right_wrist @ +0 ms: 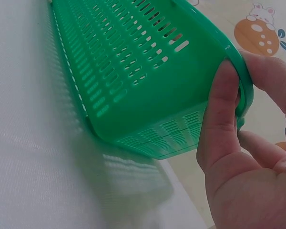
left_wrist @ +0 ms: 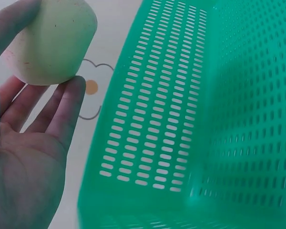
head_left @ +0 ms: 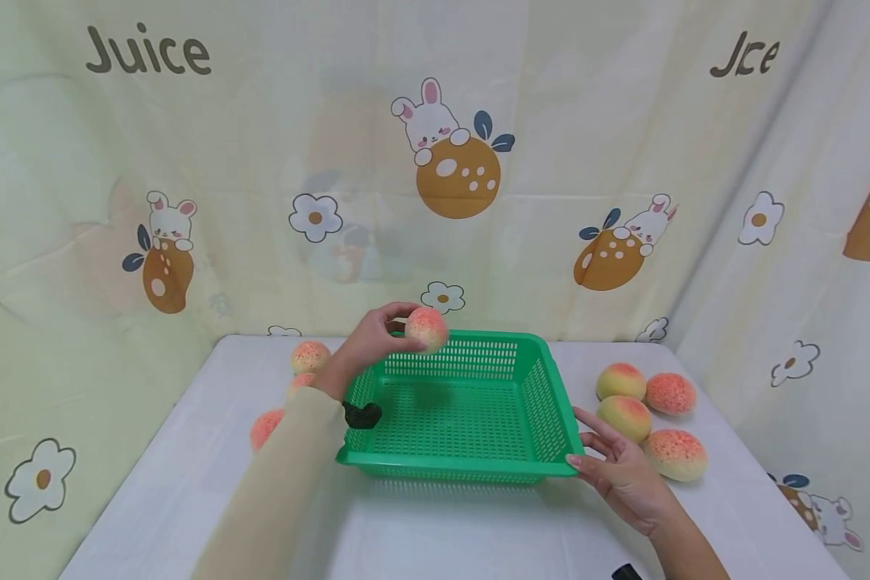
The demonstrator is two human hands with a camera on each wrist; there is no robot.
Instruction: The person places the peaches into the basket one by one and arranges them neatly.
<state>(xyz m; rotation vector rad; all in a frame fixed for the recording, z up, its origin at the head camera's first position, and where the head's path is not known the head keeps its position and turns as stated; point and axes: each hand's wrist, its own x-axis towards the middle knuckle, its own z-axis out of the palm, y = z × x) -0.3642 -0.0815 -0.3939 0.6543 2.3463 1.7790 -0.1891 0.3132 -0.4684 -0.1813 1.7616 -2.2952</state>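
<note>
Peach (head_left: 428,329) hangs up near the far side of the basket (head_left: 464,467), left hand (head_left: 375,340) pinching it, right hand (head_left: 627,479) pinching the near corner, and loose fingertips could let it drop!

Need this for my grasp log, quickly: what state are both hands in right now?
Left hand: holding a peach.
Right hand: gripping the green basket at its near right corner.
</note>
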